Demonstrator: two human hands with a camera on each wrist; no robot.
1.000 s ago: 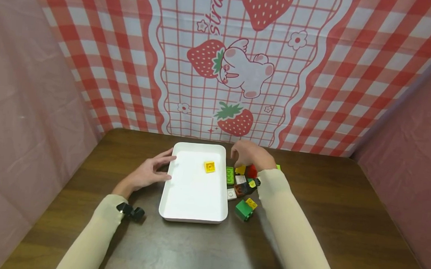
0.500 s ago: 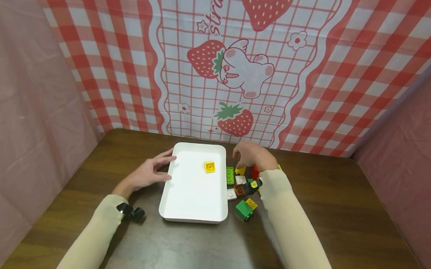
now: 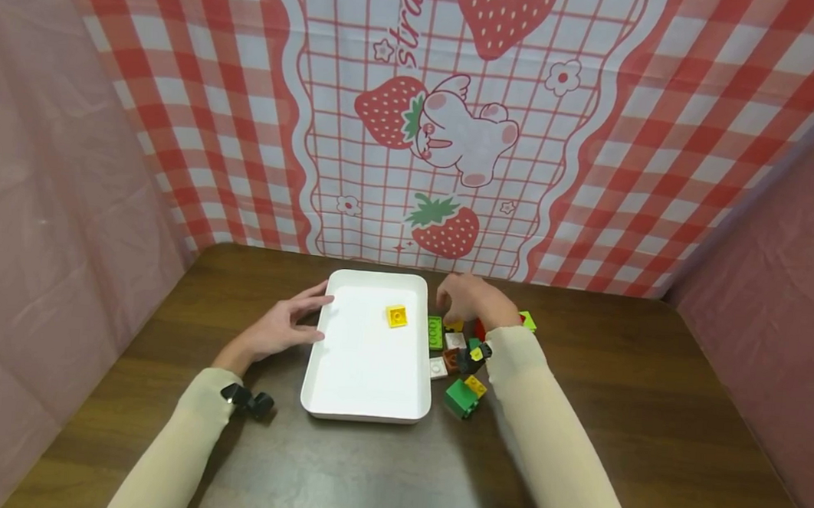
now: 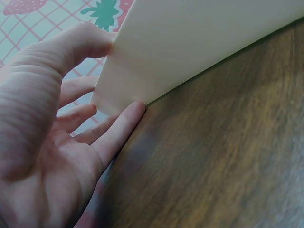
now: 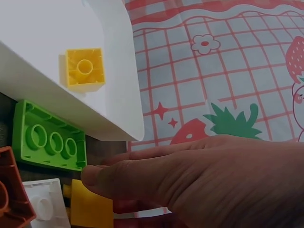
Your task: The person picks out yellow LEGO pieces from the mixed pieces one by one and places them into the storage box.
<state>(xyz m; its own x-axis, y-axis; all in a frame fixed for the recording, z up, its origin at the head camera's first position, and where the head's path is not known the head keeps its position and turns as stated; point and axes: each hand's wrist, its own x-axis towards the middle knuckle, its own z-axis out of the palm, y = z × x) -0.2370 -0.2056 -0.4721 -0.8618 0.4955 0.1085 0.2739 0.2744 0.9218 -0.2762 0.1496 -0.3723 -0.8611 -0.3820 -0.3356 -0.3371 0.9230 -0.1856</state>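
A white tray (image 3: 366, 367) lies on the table, one yellow brick (image 3: 397, 316) inside it with its hollow underside up. My left hand (image 3: 280, 330) rests its spread fingers and thumb against the tray's left side; in the left wrist view the fingertips (image 4: 137, 107) touch the outer wall. Beyond the tray's right edge, my right hand (image 3: 470, 297) reaches down over loose building bricks. In the right wrist view, its thumb and fingers close round another yellow brick (image 5: 92, 204), partly hidden by the hand. Beside that brick are a light green brick (image 5: 50, 137) and a white one (image 5: 46, 204).
Nearer me lie a brown brick (image 3: 451, 360), a white brick (image 3: 438, 368) and a green brick (image 3: 461, 399) with a small yellow one (image 3: 475, 386) touching it. Red and lime bricks show partly behind the right wrist. A checked strawberry cloth (image 3: 443, 225) hangs behind the table.
My right hand has dipped slightly toward the yellow brick, and its wrist has shifted a little. The left hand and the tray keep their places.
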